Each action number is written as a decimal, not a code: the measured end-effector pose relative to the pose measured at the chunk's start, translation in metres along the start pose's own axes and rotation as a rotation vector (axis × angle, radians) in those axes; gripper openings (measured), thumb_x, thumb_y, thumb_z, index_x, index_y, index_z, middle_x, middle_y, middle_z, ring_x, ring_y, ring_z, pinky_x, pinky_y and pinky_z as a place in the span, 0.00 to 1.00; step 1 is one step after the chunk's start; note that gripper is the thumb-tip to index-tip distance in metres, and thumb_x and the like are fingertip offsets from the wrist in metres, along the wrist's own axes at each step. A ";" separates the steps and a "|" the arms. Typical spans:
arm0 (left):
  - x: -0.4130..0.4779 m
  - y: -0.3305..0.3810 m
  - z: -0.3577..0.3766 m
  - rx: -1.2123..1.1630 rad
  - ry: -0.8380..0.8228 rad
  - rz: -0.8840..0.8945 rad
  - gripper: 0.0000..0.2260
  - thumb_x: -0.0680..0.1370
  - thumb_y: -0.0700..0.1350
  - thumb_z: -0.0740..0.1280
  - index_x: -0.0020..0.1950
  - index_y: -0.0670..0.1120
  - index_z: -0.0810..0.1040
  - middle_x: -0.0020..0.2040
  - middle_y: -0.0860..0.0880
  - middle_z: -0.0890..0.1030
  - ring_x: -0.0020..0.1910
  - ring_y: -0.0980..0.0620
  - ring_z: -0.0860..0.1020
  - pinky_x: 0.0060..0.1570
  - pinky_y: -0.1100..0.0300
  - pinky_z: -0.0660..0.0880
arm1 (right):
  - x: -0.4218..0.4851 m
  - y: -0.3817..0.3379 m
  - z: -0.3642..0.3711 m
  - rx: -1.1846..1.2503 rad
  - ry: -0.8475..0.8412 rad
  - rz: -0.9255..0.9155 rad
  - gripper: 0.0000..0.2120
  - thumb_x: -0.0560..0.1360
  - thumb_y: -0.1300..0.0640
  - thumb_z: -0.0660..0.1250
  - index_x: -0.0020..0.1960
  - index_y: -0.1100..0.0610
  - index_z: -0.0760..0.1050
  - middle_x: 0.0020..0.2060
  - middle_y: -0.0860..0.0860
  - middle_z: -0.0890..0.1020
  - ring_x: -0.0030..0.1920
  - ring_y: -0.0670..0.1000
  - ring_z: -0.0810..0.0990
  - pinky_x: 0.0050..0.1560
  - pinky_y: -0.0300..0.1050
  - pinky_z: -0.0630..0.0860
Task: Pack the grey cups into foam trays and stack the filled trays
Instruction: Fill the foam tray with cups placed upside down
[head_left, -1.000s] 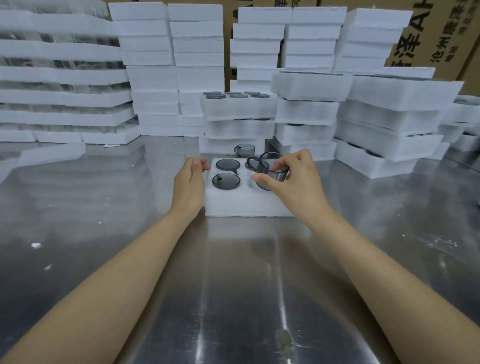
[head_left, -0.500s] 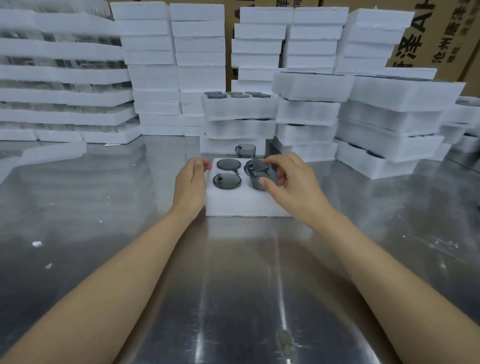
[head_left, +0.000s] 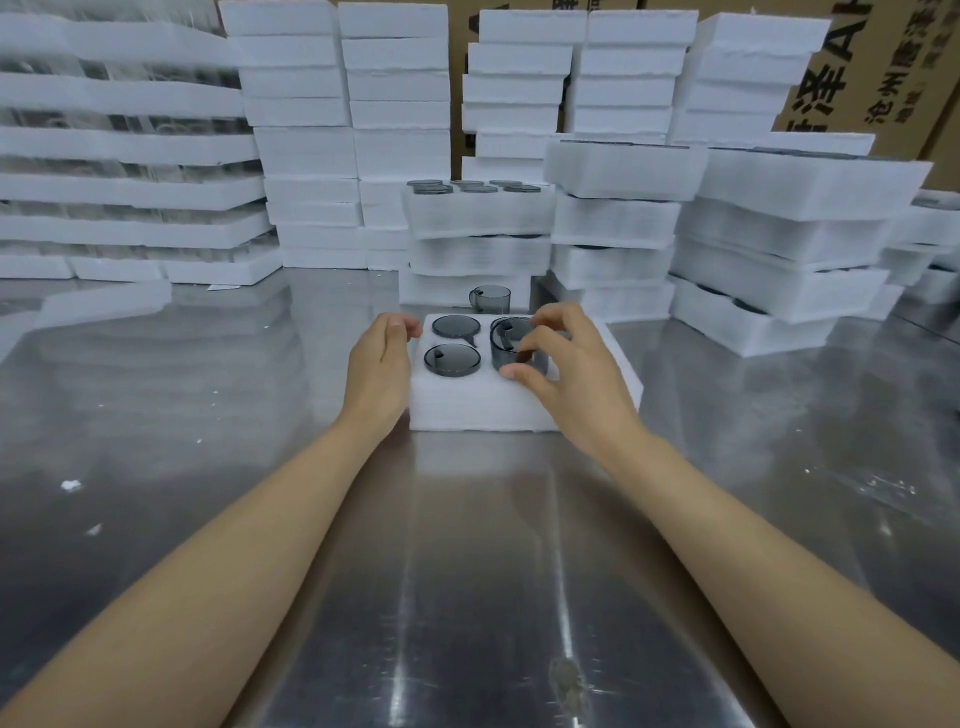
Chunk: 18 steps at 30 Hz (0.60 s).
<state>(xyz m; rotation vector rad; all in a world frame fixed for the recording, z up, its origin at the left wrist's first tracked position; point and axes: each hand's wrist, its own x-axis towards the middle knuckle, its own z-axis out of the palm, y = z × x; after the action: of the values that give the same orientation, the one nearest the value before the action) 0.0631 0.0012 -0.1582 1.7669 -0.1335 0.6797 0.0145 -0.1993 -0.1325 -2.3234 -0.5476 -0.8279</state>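
A white foam tray (head_left: 467, 410) lies on the steel table in front of me. Two grey cups sit sunk in its left holes, one at the back (head_left: 456, 326) and one nearer (head_left: 452, 359). My right hand (head_left: 566, 374) pinches a third grey cup (head_left: 511, 345) between thumb and fingers; the cup stands partly down in a right-hand hole. My left hand (head_left: 382, 364) rests against the tray's left edge, fingers lightly bent over the corner. One loose grey cup (head_left: 491, 300) stands upright on the table just behind the tray.
Stacks of white foam trays (head_left: 478, 234) rise directly behind, the nearest topped with a filled tray of cups (head_left: 467, 188). More stacks (head_left: 779, 234) crowd the right and far left. Cardboard boxes (head_left: 857, 78) stand at the back. Foam crumbs (head_left: 71, 486) dot the table.
My right hand has brought the grey cup from a tilted hold above the tray down into a right-hand hole. My left hand has stayed at the tray's left edge.
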 end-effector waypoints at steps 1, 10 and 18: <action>0.000 0.000 0.000 0.003 0.000 -0.003 0.13 0.83 0.42 0.52 0.49 0.46 0.75 0.45 0.57 0.78 0.49 0.55 0.75 0.45 0.78 0.66 | 0.000 0.000 0.000 -0.014 -0.013 -0.006 0.09 0.74 0.53 0.71 0.48 0.59 0.77 0.56 0.48 0.74 0.58 0.51 0.71 0.54 0.48 0.72; 0.013 -0.019 -0.005 0.291 0.036 -0.053 0.09 0.81 0.38 0.59 0.55 0.40 0.77 0.53 0.44 0.80 0.48 0.50 0.75 0.47 0.67 0.67 | 0.000 -0.006 -0.003 -0.100 -0.154 0.065 0.25 0.79 0.53 0.63 0.74 0.55 0.63 0.71 0.50 0.67 0.66 0.53 0.67 0.64 0.39 0.61; 0.045 -0.036 0.009 0.803 -0.252 -0.040 0.05 0.77 0.38 0.60 0.49 0.41 0.75 0.52 0.38 0.75 0.55 0.37 0.72 0.49 0.51 0.68 | 0.006 -0.003 -0.007 -0.272 -0.324 -0.060 0.21 0.82 0.58 0.56 0.74 0.58 0.62 0.70 0.50 0.68 0.53 0.57 0.65 0.61 0.44 0.61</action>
<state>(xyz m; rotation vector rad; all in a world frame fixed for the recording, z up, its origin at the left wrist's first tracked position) 0.1184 0.0160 -0.1671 2.6182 0.0137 0.5051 0.0143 -0.2000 -0.1228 -2.7276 -0.6796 -0.5822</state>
